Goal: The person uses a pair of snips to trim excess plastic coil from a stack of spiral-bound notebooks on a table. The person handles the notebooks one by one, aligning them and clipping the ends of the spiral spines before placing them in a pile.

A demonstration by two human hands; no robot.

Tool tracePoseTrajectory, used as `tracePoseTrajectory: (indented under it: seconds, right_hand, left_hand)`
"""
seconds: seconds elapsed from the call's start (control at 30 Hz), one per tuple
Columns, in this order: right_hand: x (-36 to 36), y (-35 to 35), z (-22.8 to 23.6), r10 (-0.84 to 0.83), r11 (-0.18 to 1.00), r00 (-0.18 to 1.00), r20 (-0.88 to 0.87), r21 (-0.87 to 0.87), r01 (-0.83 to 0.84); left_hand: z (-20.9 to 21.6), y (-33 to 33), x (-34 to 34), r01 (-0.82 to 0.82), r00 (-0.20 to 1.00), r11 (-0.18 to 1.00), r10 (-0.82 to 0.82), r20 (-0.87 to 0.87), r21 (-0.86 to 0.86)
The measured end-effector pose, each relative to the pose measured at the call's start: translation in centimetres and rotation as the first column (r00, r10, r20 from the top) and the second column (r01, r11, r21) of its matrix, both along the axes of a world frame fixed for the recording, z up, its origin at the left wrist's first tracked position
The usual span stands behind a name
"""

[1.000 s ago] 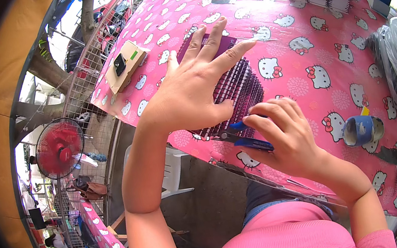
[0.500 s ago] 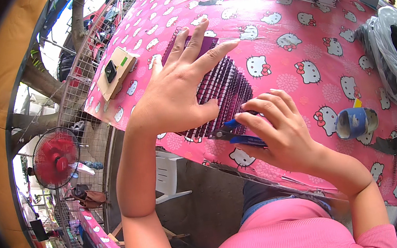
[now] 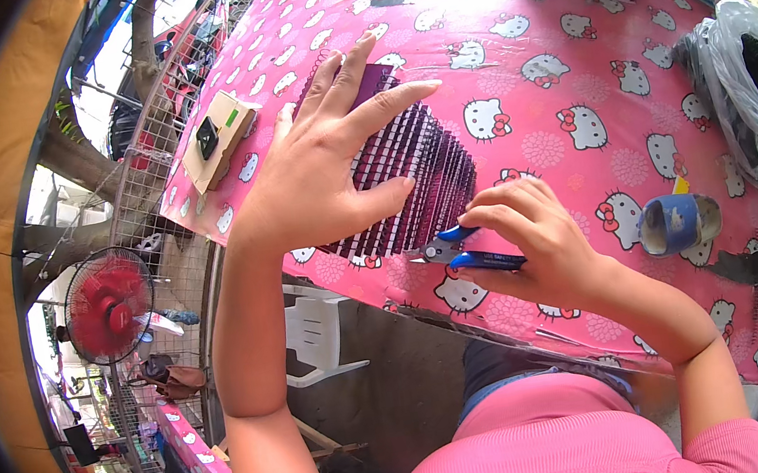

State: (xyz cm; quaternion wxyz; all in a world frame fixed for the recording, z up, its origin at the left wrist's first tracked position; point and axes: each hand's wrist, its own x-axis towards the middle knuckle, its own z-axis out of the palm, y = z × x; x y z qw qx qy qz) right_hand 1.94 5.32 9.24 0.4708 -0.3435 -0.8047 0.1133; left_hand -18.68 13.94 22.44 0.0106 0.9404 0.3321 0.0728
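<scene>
Left hand (image 3: 311, 171), fingers spread, steadies spiral-bound notebooks (image 3: 421, 154) beneath them; right hand (image 3: 542, 236) clamps nippers (image 3: 478, 261). Likely mid-trimming; next cut needs aim.

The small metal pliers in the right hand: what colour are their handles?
The pliers' handles are blue, clearest in the head view.

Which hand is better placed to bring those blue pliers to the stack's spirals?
The right hand, I'd judge: it holds the blue pliers near the spiral-bound stack, while the left hand is spread over that stack.
</scene>
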Motion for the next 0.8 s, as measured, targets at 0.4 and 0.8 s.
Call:
tracePoseTrajectory:
  seconds: [0.4,0.8]
  right_hand:
    - [0.6,3.2,0.2,0.119,0.128,0.742,-0.660,-0.731,-0.671]
    - [-0.4,-0.6,1.6,-0.154,0.985,0.980,0.127,0.095,0.143]
  left_hand:
    - [-0.1,-0.4,0.5,0.000,1.000,0.999,0.002,-0.029,0.053]
    - [0.4,0.0,0.8,0.044,0.997,0.997,-0.048,-0.068,-0.059]
